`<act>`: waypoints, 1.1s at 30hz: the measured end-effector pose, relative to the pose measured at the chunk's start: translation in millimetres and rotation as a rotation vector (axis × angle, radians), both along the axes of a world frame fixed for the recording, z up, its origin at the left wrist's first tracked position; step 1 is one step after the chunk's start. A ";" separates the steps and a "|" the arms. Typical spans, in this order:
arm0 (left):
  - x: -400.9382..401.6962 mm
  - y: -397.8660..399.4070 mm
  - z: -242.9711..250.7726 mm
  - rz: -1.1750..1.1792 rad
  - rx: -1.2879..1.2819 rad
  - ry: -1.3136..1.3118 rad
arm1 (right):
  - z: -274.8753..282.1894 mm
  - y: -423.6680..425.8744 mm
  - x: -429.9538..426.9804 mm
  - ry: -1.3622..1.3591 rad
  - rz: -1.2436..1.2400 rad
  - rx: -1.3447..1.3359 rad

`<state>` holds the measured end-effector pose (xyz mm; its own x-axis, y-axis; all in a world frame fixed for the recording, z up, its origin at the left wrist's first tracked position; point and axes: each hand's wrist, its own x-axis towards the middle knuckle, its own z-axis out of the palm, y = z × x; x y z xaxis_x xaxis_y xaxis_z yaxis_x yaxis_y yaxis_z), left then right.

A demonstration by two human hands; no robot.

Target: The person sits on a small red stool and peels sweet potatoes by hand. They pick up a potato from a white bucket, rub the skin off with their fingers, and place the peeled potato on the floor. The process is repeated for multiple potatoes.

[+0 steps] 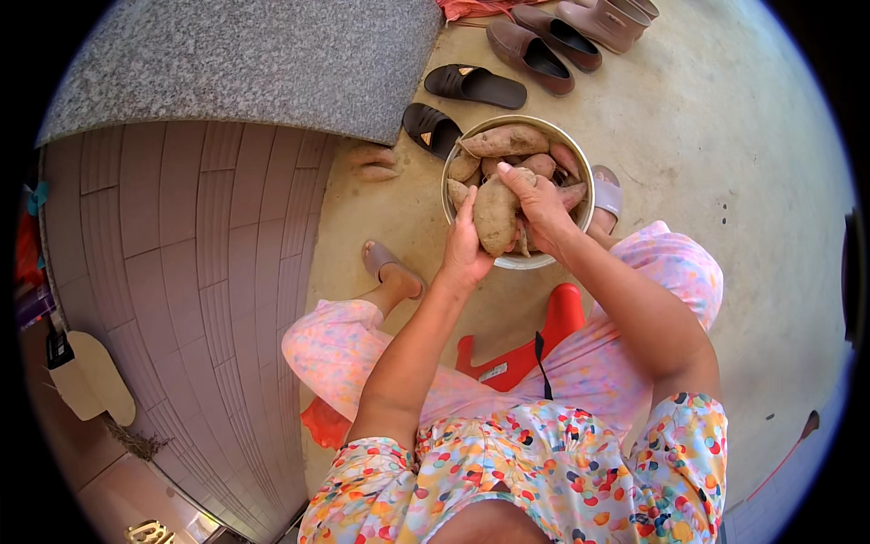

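Both hands hold one large, soil-covered sweet potato (496, 214) over a round metal basin (588, 204). My left hand (469, 245) supports its left side and lower end. At its upper right, my right hand (540, 207) grips it, the thumb lying across the top. Beneath and around the hands, the basin contains several reddish-brown sweet potatoes, among them a long one (510, 141) along the far rim. What lies directly under the held sweet potato is hidden.
Dark slippers (486, 87), brown shoes (530, 58) and rubber boots (608, 24) stand beyond the basin. Two sweet potatoes (374, 164) lie on the floor beside the tiled wall (204, 224), below a granite slab (258, 61). A red plastic object (523, 353) is between the knees.
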<state>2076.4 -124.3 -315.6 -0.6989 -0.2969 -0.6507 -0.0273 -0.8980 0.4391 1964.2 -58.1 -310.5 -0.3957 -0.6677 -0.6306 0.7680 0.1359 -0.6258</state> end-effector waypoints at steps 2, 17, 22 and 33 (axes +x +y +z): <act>-4.3 5.9 2.1 0.003 -0.110 -0.081 | -8.7 0.8 0.9 -0.076 -0.119 0.051; -8.9 39.0 -7.5 -0.001 -1.666 -0.391 | -12.5 8.1 -9.9 -0.227 -0.434 0.226; -12.0 37.8 -11.8 0.009 -1.380 -0.469 | -8.0 8.7 -10.6 -0.205 -0.500 0.261; -5.5 24.1 -1.2 -0.169 -1.321 -0.286 | -4.7 7.5 -21.0 -0.388 -0.481 0.050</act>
